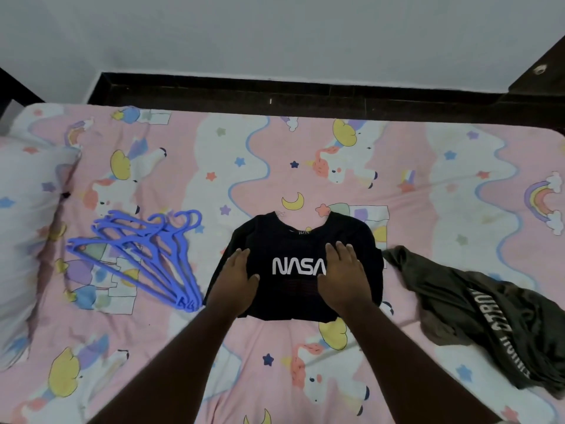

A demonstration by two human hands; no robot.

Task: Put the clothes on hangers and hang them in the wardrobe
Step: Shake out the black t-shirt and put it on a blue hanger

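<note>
Each grip, left hand [237, 278] and right hand [342, 275], lies flat on the black shirt [293, 240].

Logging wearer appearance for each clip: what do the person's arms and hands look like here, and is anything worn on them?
Both forearms are bare as far as the frame shows, with no sleeves in view. The left hand and right hand wear no gloves, and no rings, watch or bracelet show on the fingers or wrists. No markings are visible.
</note>
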